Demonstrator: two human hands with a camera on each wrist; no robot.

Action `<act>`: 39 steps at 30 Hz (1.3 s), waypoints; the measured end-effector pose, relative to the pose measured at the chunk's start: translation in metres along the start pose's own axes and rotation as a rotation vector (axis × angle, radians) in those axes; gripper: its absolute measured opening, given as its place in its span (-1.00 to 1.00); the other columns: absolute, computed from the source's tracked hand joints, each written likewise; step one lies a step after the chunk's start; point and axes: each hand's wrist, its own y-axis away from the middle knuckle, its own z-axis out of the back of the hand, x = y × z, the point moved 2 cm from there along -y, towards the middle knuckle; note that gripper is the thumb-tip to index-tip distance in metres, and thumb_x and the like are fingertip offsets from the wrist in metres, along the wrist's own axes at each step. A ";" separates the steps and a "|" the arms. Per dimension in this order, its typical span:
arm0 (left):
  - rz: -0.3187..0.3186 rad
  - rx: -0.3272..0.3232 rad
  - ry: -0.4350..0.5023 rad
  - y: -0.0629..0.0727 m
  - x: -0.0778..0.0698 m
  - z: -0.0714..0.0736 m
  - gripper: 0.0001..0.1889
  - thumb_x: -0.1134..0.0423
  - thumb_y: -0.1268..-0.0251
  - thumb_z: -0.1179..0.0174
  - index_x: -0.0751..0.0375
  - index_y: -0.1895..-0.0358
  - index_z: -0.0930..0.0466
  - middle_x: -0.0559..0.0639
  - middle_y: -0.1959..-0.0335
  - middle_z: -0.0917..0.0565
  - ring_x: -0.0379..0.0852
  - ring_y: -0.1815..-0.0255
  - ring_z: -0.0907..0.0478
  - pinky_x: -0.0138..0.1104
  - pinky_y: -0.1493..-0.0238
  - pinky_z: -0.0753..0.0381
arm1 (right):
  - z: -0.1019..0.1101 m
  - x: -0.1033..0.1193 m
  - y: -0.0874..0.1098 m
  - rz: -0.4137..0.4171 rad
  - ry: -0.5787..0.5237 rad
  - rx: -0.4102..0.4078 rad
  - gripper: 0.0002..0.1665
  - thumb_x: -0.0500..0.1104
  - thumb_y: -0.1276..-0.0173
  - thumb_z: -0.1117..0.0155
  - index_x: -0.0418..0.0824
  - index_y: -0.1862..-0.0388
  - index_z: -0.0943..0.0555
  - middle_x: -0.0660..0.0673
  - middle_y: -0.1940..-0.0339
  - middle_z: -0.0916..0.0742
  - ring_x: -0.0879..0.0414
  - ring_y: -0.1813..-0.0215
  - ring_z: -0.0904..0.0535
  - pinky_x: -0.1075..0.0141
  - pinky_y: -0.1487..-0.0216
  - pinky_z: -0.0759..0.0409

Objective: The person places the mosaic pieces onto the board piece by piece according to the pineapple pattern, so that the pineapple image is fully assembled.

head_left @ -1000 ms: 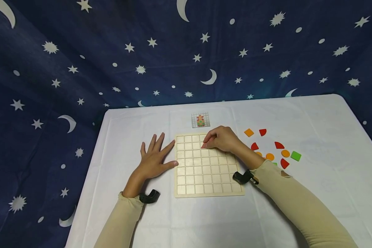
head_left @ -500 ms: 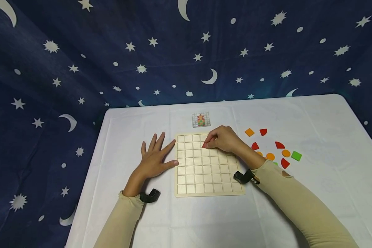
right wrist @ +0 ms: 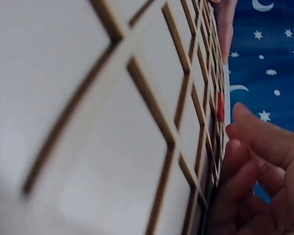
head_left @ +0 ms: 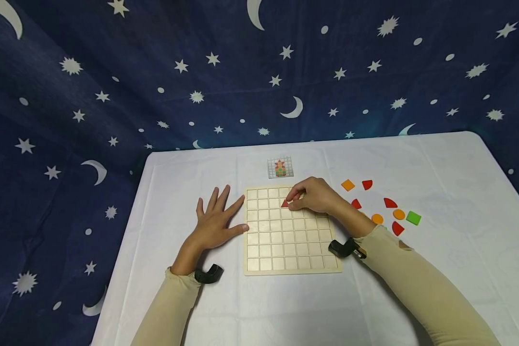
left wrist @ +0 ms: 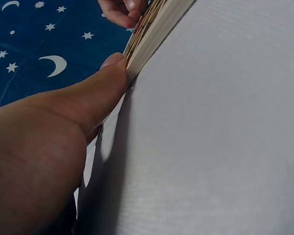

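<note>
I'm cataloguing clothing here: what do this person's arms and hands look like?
The left sleeve and right sleeve are long and beige; the right one shows a small opening near its cuff. The left wrist camera and right wrist camera are black and bent. The left hand and right hand wear no gloves.

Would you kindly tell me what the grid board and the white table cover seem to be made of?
Grid board: probably wood or plywood, smooth and pale; its grid lines show brown sides in the right wrist view.
White table cover: likely cloth, matt, with faint fold creases; thin plastic remains possible.
</note>
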 end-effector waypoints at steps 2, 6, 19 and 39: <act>0.002 0.004 0.001 0.000 0.000 0.001 -0.12 -0.38 -0.31 -0.18 -0.29 -0.64 -0.07 0.04 -0.73 0.25 0.19 -0.72 0.48 0.40 -0.47 0.55 | 0.003 -0.001 0.003 -0.009 -0.029 0.007 -0.83 -0.09 -0.18 -0.60 0.00 0.22 -0.84 0.03 0.37 -0.75 0.08 0.16 -0.58 0.23 0.09 -0.48; 0.006 0.007 0.004 0.001 -0.001 0.001 -0.12 -0.38 -0.32 -0.18 -0.29 -0.64 -0.06 0.04 -0.73 0.25 0.19 -0.72 0.48 0.40 -0.47 0.55 | 0.018 -0.008 0.012 -0.033 -0.079 -0.029 -0.76 -0.05 -0.24 -0.56 -0.03 0.12 -0.83 0.00 0.31 -0.78 0.07 0.21 -0.60 0.25 0.20 -0.54; 0.003 -0.001 0.010 0.001 -0.002 0.000 -0.12 -0.37 -0.30 -0.19 -0.28 -0.63 -0.08 0.05 -0.73 0.24 0.20 -0.72 0.48 0.39 -0.47 0.56 | 0.093 -0.057 0.046 -0.027 0.293 -0.258 -0.69 -0.07 -0.28 -0.54 -0.14 0.03 -0.82 -0.09 0.34 -0.71 0.02 0.29 -0.50 0.18 0.23 -0.42; 0.000 -0.010 0.006 0.002 -0.001 0.001 -0.11 -0.38 -0.30 -0.19 -0.28 -0.64 -0.07 0.06 -0.73 0.23 0.23 -0.72 0.45 0.40 -0.47 0.54 | 0.105 -0.087 0.041 -0.097 0.293 -0.126 -0.65 -0.16 -0.24 -0.57 -0.11 -0.02 -0.81 -0.15 0.11 -0.75 -0.05 0.09 -0.54 0.14 0.06 -0.48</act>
